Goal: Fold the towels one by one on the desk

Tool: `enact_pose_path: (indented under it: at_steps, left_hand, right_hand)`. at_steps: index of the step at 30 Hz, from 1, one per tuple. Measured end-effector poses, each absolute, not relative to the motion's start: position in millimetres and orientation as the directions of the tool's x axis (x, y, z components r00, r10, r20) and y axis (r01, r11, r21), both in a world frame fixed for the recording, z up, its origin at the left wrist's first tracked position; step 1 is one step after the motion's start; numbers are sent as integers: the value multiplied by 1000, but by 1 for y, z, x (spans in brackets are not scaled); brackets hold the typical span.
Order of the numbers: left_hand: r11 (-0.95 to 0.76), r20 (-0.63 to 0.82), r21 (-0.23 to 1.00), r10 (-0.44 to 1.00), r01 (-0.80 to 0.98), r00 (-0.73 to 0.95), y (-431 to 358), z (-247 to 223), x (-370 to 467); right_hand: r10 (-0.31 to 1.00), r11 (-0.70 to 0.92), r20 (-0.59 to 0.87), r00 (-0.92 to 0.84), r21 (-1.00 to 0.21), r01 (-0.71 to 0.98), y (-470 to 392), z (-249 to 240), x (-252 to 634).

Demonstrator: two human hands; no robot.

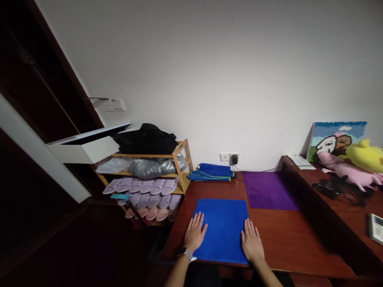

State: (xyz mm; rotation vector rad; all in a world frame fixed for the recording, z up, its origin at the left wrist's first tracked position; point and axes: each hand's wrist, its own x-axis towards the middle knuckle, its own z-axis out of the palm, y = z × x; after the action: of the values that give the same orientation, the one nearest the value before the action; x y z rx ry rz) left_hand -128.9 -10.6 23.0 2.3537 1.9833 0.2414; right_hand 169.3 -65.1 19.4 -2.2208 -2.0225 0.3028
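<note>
A blue cloth (224, 231) lies spread flat on the brown wooden table (284, 239), near its front edge. My left hand (195, 234) rests flat on the cloth's left edge, fingers stretched forward and thumb to the side. On the opposite edge lies my right hand (251, 241), palm down, with its fingers also extended. Neither hand grips anything. A band circles my left wrist. Further back on the table sit folded blue cloths (211, 172) with green edging, and a purple cloth (269, 190) is laid out to their right.
A wooden rack (179, 167) holding several slippers (140, 186) and a black bag (146, 139) stands left of the table. On the right, a raised desk (329, 191) carries a pink plush toy (344, 169) and a yellow one (365, 155). A black plug (235, 159) sits in the wall socket.
</note>
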Motion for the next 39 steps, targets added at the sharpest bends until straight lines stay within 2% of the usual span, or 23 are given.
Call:
enact_pose_path:
  at_steps: [8, 14, 25, 29, 34, 37, 39]
  left_hand:
    - [-207, 216, 139, 961, 968, 174, -5, 5, -145]
    - [-208, 209, 146, 962, 967, 176, -3, 6, -146]
    - [-191, 184, 84, 968, 978, 173, 1, 10, -148]
    - [-267, 250, 99, 939, 959, 235, 5, 25, -108]
    - [-548, 211, 182, 833, 816, 512, 10, 34, 4]
    - [-590, 163, 223, 808, 776, 567, 12, 24, 47]
    - [-585, 153, 225, 811, 779, 565, 16, 16, 47]
  right_hand:
    - [992, -114, -84, 95, -258, 959, -54, 25, 172]
    - [988, -143, -94, 121, -277, 950, -16, 42, 178]
    - [995, -94, -66, 76, -334, 938, -9, 26, 181]
    - [994, -100, -76, 78, -352, 931, -6, 27, 181]
    - [994, -91, -82, 67, -332, 939, -6, 27, 183]
    - [995, -56, -95, 29, -302, 952, -7, 25, 184]
    - [995, -60, -92, 34, -298, 953, -7, 23, 184]
